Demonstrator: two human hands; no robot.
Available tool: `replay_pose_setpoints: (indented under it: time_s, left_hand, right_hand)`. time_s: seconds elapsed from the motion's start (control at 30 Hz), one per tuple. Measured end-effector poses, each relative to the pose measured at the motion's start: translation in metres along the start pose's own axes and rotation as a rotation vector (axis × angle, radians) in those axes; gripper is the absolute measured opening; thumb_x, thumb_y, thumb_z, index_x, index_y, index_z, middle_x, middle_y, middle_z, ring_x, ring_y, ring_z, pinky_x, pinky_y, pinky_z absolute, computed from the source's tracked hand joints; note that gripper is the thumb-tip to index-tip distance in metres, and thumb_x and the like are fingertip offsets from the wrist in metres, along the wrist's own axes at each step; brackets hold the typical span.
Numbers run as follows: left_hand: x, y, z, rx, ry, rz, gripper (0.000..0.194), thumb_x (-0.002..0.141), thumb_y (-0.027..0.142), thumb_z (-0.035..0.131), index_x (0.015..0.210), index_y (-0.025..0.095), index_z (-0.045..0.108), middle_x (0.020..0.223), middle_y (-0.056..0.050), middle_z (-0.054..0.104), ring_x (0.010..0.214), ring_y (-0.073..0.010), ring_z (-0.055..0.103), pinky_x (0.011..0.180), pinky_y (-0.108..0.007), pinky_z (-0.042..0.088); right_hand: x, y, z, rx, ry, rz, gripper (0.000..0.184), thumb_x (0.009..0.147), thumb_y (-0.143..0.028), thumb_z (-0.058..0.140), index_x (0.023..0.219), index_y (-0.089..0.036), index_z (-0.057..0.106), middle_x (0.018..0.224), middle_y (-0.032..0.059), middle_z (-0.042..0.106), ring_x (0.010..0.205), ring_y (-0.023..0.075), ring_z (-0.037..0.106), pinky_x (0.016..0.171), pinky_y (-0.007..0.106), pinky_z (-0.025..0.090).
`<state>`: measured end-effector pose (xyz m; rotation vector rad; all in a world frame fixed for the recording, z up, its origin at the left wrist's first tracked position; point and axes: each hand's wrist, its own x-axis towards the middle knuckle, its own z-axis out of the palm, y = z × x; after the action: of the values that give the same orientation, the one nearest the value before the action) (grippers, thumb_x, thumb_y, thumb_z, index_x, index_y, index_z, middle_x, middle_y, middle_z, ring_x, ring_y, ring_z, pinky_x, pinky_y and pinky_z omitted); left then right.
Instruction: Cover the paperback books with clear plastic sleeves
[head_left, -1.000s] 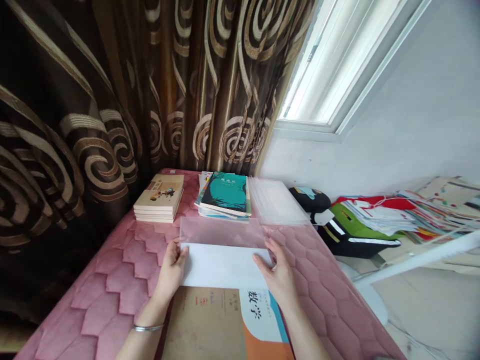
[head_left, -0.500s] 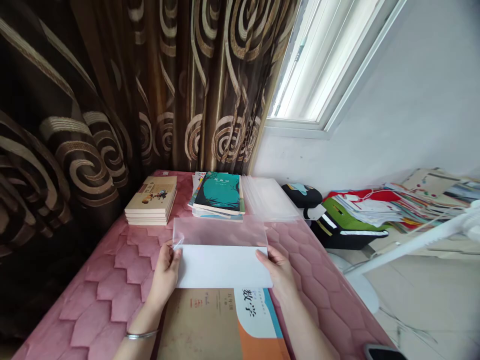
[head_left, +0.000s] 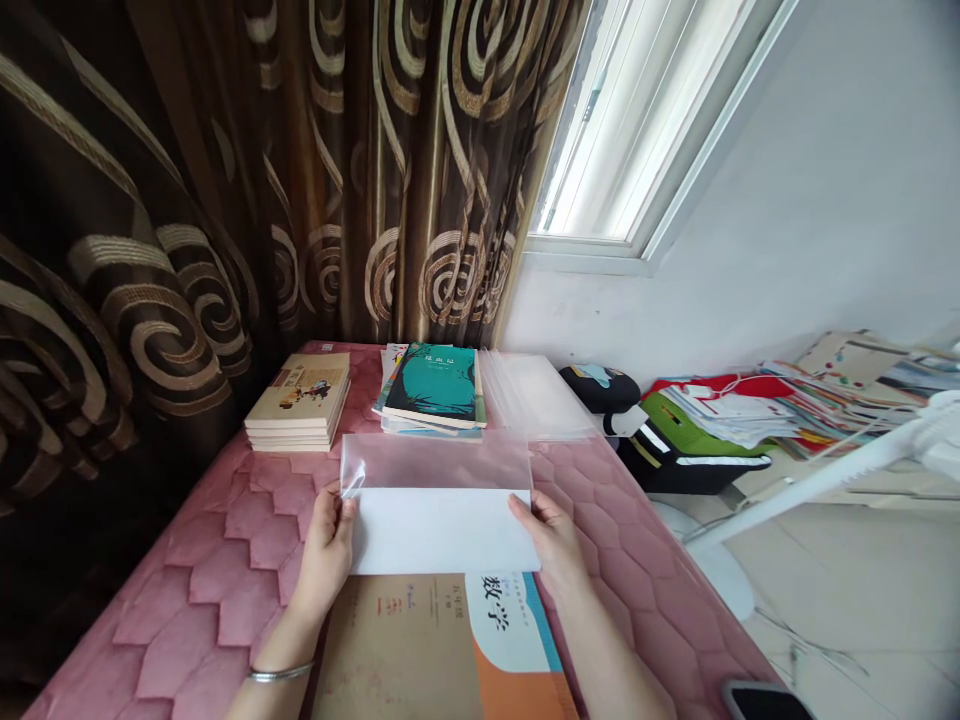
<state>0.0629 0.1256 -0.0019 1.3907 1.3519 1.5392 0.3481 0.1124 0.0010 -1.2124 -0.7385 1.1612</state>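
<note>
A clear plastic book cover [head_left: 435, 460] with a white panel [head_left: 444, 530] along its near part is stretched between my two hands. My left hand [head_left: 328, 535] pinches its left edge, thumb on top of the white panel. On the right edge, my right hand [head_left: 551, 535] grips it the same way; the fingers underneath are partly hidden. Below the cover lies a maths textbook [head_left: 405, 650] with a brown, white and orange front, its far edge hidden by the white panel. A silver bracelet [head_left: 281, 673] circles my left wrist.
A stack of tan books [head_left: 300, 400] stands at the far left of the pink quilted surface [head_left: 225, 580]. A teal book [head_left: 435, 383] tops another pile, beside several clear plastic sheets [head_left: 536, 395]. A dark phone-like object [head_left: 765, 700] sits front right, near a white lamp stand [head_left: 810, 490].
The view has shifted slightly, so everything appears a little further left. Both hands keep the same hold on the plastic cover.
</note>
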Motion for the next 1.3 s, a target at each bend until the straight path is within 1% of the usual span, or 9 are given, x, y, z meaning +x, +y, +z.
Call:
replay_pose_setpoints:
  time_s: [0.13,0.27,0.53,0.6,0.7,0.9,1.07,1.2,1.3]
  left_hand:
    - [0.0,0.001,0.001,0.023,0.022,0.018,0.035,0.084,0.053,0.057,0.099,0.022,0.057,0.091,-0.004,0.064,0.087,-0.0198,0.058,0.082,-0.03,0.043]
    - [0.0,0.003,0.001,0.026,0.017,0.014,0.036,0.084,0.054,0.056,0.099,0.021,0.057,0.092,-0.005,0.065,0.088,-0.0196,0.059,0.083,-0.031,0.043]
    - [-0.002,0.016,0.0,-0.213,-0.137,-0.21,0.046,0.074,0.051,0.068,0.105,0.021,0.051,0.088,-0.002,0.066,0.077,-0.0165,0.061,0.068,-0.026,0.048]
    - [-0.003,0.016,0.0,-0.196,-0.116,-0.245,0.044,0.072,0.051,0.07,0.098,0.021,0.052,0.08,0.0,0.064,0.07,-0.0157,0.06,0.063,-0.025,0.047]
    - [-0.002,0.01,0.003,-0.091,-0.031,-0.276,0.04,0.067,0.052,0.071,0.083,0.021,0.05,0.066,0.004,0.059,0.058,-0.0133,0.054,0.054,-0.023,0.043]
    - [0.0,0.002,0.005,0.072,0.03,-0.179,0.042,0.073,0.06,0.063,0.079,0.02,0.053,0.061,0.004,0.056,0.054,-0.0126,0.049,0.05,-0.022,0.037]
    - [-0.002,0.008,0.005,0.128,0.062,-0.098,0.047,0.076,0.067,0.056,0.075,0.02,0.053,0.062,0.002,0.055,0.057,-0.0137,0.048,0.052,-0.024,0.038]
    - [-0.004,0.012,0.006,0.126,0.073,-0.08,0.046,0.076,0.066,0.056,0.07,0.021,0.052,0.059,0.003,0.05,0.056,-0.0133,0.045,0.052,-0.024,0.037]
    - [-0.004,0.013,0.005,0.121,0.055,-0.073,0.044,0.078,0.063,0.055,0.07,0.02,0.054,0.06,0.003,0.053,0.057,-0.0138,0.046,0.052,-0.024,0.038]
  right_hand:
    - [0.0,-0.001,0.0,0.046,-0.012,0.014,0.045,0.051,-0.049,0.087,0.078,-0.018,0.066,0.061,-0.0023,0.064,0.052,0.0152,0.057,0.048,0.025,0.043]
    - [0.0,-0.003,0.0,0.053,0.014,0.059,0.052,0.046,-0.045,0.089,0.085,-0.019,0.066,0.063,-0.0022,0.065,0.053,0.0164,0.058,0.047,0.025,0.043]
    - [0.0,-0.002,-0.001,0.045,0.033,0.048,0.048,0.046,-0.046,0.088,0.08,-0.02,0.067,0.063,-0.0023,0.065,0.054,0.0173,0.058,0.05,0.027,0.044]
    - [0.0,-0.002,-0.001,0.044,0.025,0.038,0.047,0.046,-0.046,0.088,0.079,-0.02,0.067,0.063,-0.0022,0.065,0.054,0.0171,0.058,0.05,0.027,0.044]
    - [0.0,-0.002,-0.001,0.062,0.01,0.041,0.045,0.046,-0.044,0.089,0.077,-0.02,0.067,0.063,-0.0023,0.065,0.054,0.0166,0.058,0.049,0.026,0.044]
    - [0.0,0.0,-0.002,0.079,0.008,0.034,0.044,0.046,-0.042,0.089,0.077,-0.019,0.066,0.061,-0.0028,0.064,0.053,0.0156,0.057,0.047,0.024,0.042]
    - [0.0,-0.001,-0.001,0.056,-0.003,0.04,0.046,0.047,-0.043,0.089,0.078,-0.02,0.064,0.06,-0.0033,0.063,0.051,0.0154,0.055,0.047,0.025,0.041]
    - [-0.001,0.0,0.0,0.019,-0.02,0.014,0.045,0.05,-0.045,0.087,0.076,-0.019,0.062,0.059,-0.0038,0.061,0.051,0.0136,0.053,0.047,0.023,0.039]
    - [-0.002,0.001,0.003,-0.008,0.002,-0.014,0.043,0.053,-0.049,0.085,0.073,-0.02,0.06,0.056,-0.0046,0.058,0.049,0.012,0.05,0.044,0.021,0.035]
